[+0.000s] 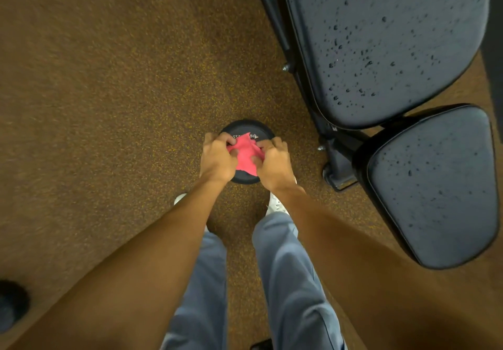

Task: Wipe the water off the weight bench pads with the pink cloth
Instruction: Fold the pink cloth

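The pink cloth (pixel 245 155) is stretched between both of my hands, low over a black weight plate (pixel 245 131) on the floor. My left hand (pixel 217 156) pinches its left edge and my right hand (pixel 273 161) grips its right edge. To the right stands the weight bench: a long dark back pad (pixel 381 44) and a smaller seat pad (pixel 432 186), both dotted with water drops. The cloth touches neither pad.
Brown speckled rubber floor (pixel 95 104) spreads to the left. The bench's black metal frame and foot (pixel 337 170) stand between the plate and the pads. My legs in grey trousers and white shoes (pixel 276 205) are below the hands. A dark round object (pixel 11 306) lies at the lower left.
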A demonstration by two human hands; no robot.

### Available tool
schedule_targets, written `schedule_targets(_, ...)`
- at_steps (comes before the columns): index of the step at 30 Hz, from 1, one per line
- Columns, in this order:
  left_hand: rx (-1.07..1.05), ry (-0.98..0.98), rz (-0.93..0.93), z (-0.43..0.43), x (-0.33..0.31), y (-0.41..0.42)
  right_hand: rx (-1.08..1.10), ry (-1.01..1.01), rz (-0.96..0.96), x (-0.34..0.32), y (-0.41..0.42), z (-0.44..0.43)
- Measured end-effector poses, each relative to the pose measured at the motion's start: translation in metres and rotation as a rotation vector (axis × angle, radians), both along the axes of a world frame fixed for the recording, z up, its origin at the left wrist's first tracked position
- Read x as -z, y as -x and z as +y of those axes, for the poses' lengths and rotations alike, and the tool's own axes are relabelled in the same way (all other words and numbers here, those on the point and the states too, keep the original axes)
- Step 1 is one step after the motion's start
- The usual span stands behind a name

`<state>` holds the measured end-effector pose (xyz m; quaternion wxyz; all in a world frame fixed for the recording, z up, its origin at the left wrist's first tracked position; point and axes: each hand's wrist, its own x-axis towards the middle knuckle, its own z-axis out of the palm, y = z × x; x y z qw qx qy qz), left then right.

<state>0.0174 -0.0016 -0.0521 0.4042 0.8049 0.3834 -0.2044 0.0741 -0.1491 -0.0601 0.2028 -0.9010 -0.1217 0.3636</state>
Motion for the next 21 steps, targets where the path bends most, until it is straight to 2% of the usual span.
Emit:
schedule_targets(3, 0.028, 0.004, -0.041, -0.001, -0.004, 0.001, 0.042, -0.006, -0.016, 0.002, 0.0, -0.003)
schedule_targets(7, 0.047, -0.014, -0.098, -0.002, -0.009, 0.003, 0.237, -0.137, 0.029, 0.005, 0.003, -0.009)
schedule_targets(10, -0.015, 0.005, -0.067, 0.0, -0.01, 0.001, 0.339, -0.167, 0.069, 0.005, 0.001, -0.01)
schedule_targets(15, -0.057, 0.07, -0.068, -0.001, -0.01, -0.004, 0.378, -0.24, 0.127, -0.004, -0.011, -0.007)
schedule_targets(21, -0.173, 0.172, 0.028, 0.0, -0.02, -0.009, 0.47, -0.327, 0.222, -0.01, -0.013, -0.002)
